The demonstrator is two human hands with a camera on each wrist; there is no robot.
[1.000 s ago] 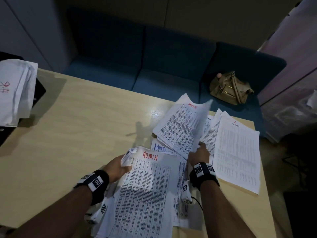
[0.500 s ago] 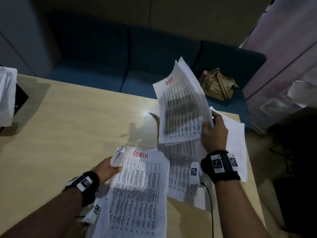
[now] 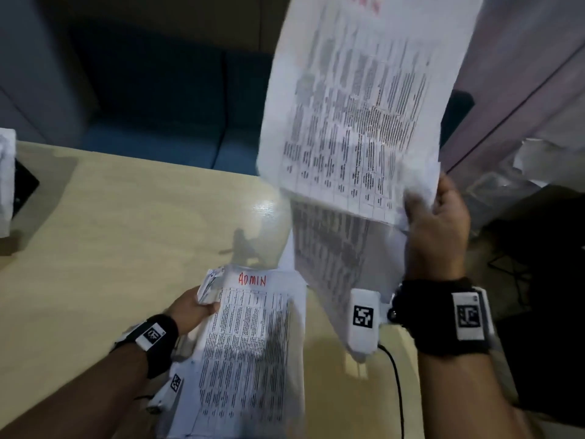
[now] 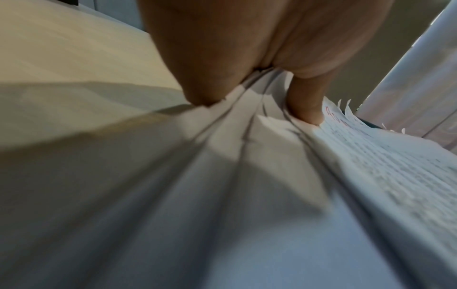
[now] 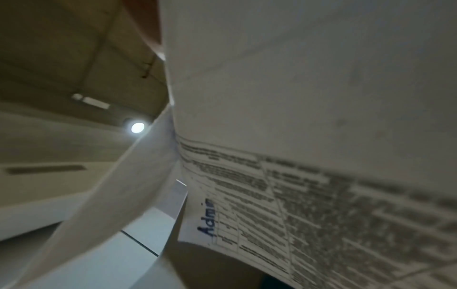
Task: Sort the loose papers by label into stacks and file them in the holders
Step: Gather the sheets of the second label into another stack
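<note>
My right hand (image 3: 433,213) grips the lower right corner of a bunch of printed sheets (image 3: 351,109) and holds it upright, high above the table. In the right wrist view one of these sheets (image 5: 309,195) bears "Admin" in blue. My left hand (image 3: 193,307) pinches the top left corner of a stack of papers (image 3: 250,353) whose top sheet reads "ADMIN" in red. In the left wrist view my thumb and fingers (image 4: 304,101) clamp that stack (image 4: 222,176). More sheets (image 3: 329,248) lie on the table under the raised bunch.
The wooden table (image 3: 126,236) stretches left; a pile of white paper (image 3: 6,182) on a black holder (image 3: 25,185) sits at its far left edge. A blue sofa (image 3: 158,122) runs behind the table. A cable (image 3: 399,384) trails from my right wrist.
My right hand has lifted the sheets from lying on the table to upright and much higher, towards the camera. My left hand kept its hold on the ADMIN stack.
</note>
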